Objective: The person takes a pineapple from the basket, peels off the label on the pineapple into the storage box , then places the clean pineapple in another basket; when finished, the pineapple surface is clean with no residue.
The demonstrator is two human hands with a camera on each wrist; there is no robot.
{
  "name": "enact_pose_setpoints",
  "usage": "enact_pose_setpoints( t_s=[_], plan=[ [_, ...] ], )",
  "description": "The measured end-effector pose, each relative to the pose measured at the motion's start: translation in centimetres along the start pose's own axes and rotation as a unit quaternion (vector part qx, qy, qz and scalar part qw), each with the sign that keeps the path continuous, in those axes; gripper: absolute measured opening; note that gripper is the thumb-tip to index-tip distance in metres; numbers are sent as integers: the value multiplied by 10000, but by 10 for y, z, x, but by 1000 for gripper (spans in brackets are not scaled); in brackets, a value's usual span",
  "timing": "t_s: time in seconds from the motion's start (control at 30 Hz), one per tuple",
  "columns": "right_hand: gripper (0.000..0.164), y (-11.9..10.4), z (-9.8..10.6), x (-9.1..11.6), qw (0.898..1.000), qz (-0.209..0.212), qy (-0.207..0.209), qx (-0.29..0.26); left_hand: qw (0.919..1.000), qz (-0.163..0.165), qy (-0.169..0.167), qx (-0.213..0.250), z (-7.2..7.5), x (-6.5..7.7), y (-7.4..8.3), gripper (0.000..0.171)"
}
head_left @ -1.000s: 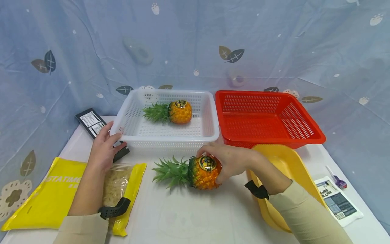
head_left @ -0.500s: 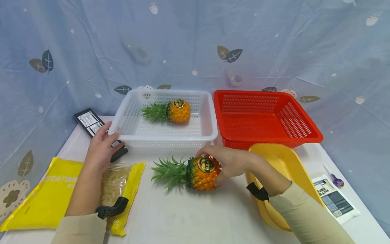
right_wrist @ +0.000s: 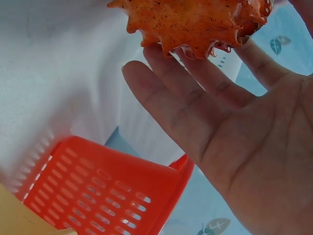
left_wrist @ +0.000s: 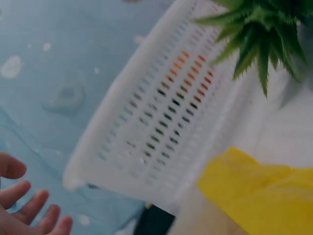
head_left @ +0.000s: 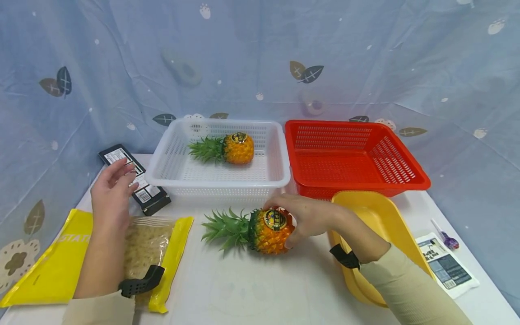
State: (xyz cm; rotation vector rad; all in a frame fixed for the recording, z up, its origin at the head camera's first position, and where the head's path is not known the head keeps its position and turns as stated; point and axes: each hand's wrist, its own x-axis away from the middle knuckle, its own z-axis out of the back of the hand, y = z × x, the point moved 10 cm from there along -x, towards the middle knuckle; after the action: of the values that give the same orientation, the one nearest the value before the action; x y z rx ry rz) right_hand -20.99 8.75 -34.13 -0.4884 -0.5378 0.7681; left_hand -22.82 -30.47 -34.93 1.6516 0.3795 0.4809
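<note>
In the head view a small pineapple [head_left: 268, 232] with a dark round label lies on the white table, its green leaves pointing left. My right hand [head_left: 310, 216] holds its orange base end between fingers and thumb; the right wrist view shows fingertips against the orange spiky skin of the pineapple [right_wrist: 190, 22]. A second pineapple [head_left: 239, 149] lies in the white basket [head_left: 219, 184]. Left of that basket, my left hand [head_left: 111, 189] hovers over part of a black box [head_left: 152, 198] with white labels, fingers loosely bent and holding nothing.
A red basket [head_left: 361, 187] stands right of the white one. In front of it sits a yellow tray [head_left: 379, 212], partly under my right forearm. A yellow bag [head_left: 53, 271] and a clear-fronted pouch [head_left: 148, 248] lie at left. A white packet [head_left: 448, 266] and a lollipop [head_left: 450, 241] lie at right.
My left hand has let go of the white basket's front left corner and moved left, uncovering more of the black box. My right hand and the pineapple have stayed in place.
</note>
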Motion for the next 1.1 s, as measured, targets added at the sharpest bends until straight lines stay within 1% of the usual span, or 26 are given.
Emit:
enact_pose_setpoints(
  t_s=[0.03, 0.07, 0.13, 0.17, 0.23, 0.3, 0.37, 0.4, 0.43, 0.47, 0.53, 0.6, 0.67, 0.73, 0.77, 0.8, 0.83, 0.9, 1.0, 1.1],
  plan=[
    [80, 0, 1, 1, 10000, -16, 17, 27, 9996, -136, 129, 196, 1, 3, 6, 44],
    [80, 1, 1, 1, 10000, -27, 33, 46, 9991, -281, 198, 265, 1, 7, 12, 41],
    [79, 1, 2, 2, 10000, -31, 43, 74, 9970, -648, 180, 376, -4, 16, 23, 37],
    [79, 0, 2, 2, 9999, 5, 50, 115, 9959, -833, 134, 320, -8, 22, 29, 34],
    [79, 0, 2, 2, 9999, -12, 34, 100, 9926, -1206, -29, 118, -16, 34, 39, 30],
    [79, 1, 2, 2, 10000, -27, 12, 51, 9859, -1640, -258, -214, -27, 46, 48, 27],
    [80, 1, 2, 1, 10000, -55, -1, -12, 9753, -2014, -615, -661, -40, 58, 56, 25],
    [80, 1, 1, 1, 9999, -97, -13, -81, 9683, -2179, -867, -859, -48, 64, 58, 25],
    [80, 1, 1, 1, 9999, -97, -15, -106, 9600, -2333, -1136, -1049, -57, 70, 59, 25],
    [81, 1, 1, 0, 9999, -90, -15, -139, 9501, -2462, -1429, -1277, -66, 76, 60, 25],
    [83, 1, 2, 0, 9998, -97, -11, -155, 9270, -2611, -2062, -1734, -87, 89, 56, 26],
    [85, 1, 1, 1, 9998, -96, -10, -156, 8993, -2721, -2674, -2138, -107, 102, 50, 27],
    [86, 2, 1, 0, 9999, -99, -6, -130, 8688, -2823, -3184, -2533, -126, 115, 41, 26],
    [87, 2, 1, -1, 9998, -107, -4, -143, 8381, -3010, -3577, -2812, -142, 127, 35, 27],
    [88, 3, 1, -1, 9998, -110, -4, -168, 8258, -3077, -3727, -2906, -148, 132, 33, 28],
    [88, 3, 1, -1, 9997, -119, -6, -194, 8152, -3151, -3851, -2963, -154, 137, 31, 29],
    [89, 3, 1, -2, 9997, -120, -5, -199, 8062, -3201, -3938, -3041, -159, 140, 29, 30],
    [89, 3, 1, -2, 9997, -147, -13, -219, 7929, -3275, -4079, -3126, -167, 146, 26, 34],
    [88, 4, 1, -2, 9996, -211, -20, -167, 7767, -3276, -4235, -3318, -178, 152, 17, 42],
    [86, 5, 1, -1, 9996, -278, 1, -82, 7618, -3163, -4348, -3613, -187, 156, 6, 50]
  ],
)
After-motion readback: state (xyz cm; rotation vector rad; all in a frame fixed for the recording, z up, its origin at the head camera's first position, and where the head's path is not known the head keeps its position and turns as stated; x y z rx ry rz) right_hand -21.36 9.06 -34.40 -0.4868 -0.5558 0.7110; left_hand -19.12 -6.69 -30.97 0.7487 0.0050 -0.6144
